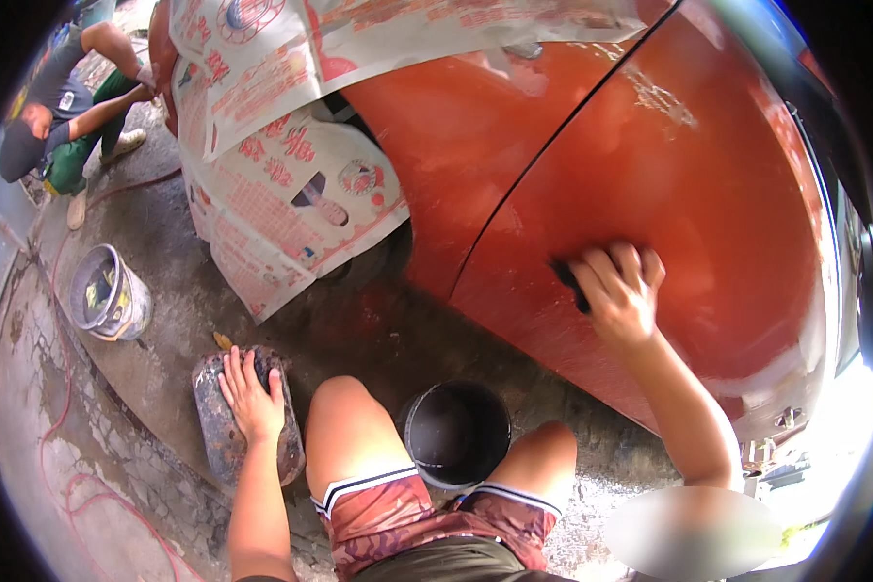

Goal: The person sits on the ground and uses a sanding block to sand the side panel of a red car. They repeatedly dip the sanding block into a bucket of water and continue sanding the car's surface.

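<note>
My right hand (623, 291) presses a small black pad (569, 283) against the orange-red car door panel (708, 223), with its fingers curled over the pad. The panel looks wet and glossy, and a dark seam parts it from the fender (446, 145). On the left, my left hand (253, 396) lies with fingers spread on top of a worn, rust-stained, rounded metal canister (218, 441). It grips nothing. Between my knees stands a black bucket (503, 427); how much liquid it holds is hard to make out.
Printed paper sheets (306, 223) cover the wheel area and upper front. A dirty white bucket (136, 308) stands at left on the wet concrete. A red hose (66, 376) runs along the left floor. Another person (58, 107) crouches at far left by the car.
</note>
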{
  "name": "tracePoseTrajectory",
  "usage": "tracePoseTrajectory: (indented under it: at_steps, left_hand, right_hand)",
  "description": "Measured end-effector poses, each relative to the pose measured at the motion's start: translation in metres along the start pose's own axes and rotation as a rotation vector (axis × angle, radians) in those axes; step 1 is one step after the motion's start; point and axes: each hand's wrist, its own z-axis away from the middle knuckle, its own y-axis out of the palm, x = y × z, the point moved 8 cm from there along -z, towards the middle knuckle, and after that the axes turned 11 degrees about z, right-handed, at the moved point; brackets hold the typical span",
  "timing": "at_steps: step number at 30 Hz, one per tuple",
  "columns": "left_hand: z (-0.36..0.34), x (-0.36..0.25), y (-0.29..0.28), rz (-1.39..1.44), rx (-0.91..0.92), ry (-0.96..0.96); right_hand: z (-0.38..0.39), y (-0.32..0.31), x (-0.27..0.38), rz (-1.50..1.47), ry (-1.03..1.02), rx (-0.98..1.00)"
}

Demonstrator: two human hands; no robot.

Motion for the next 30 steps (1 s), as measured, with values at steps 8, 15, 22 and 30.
tracePoseTrajectory:
  at_steps: [8, 15, 22, 30]
  left_hand:
    - [0.007, -0.002, -0.011, 0.017, -0.065, 0.049]
    - [0.001, 0.010, 0.002, 0.059, -0.011, -0.023]
    - [0.004, 0.009, 0.003, 0.016, 0.013, -0.040]
    - [0.003, 0.011, 0.001, 0.032, 0.013, -0.046]
  right_hand:
    - [0.188, 0.035, 0.182, -1.102, 0.276, 0.563]
    - [0.355, 0.129, 0.447, -0.667, -0.076, 1.365]
    - [0.387, 0.146, 0.516, -0.909, -0.076, 1.690]
    - [0.318, 0.114, 0.402, -1.846, 1.159, 1.383]
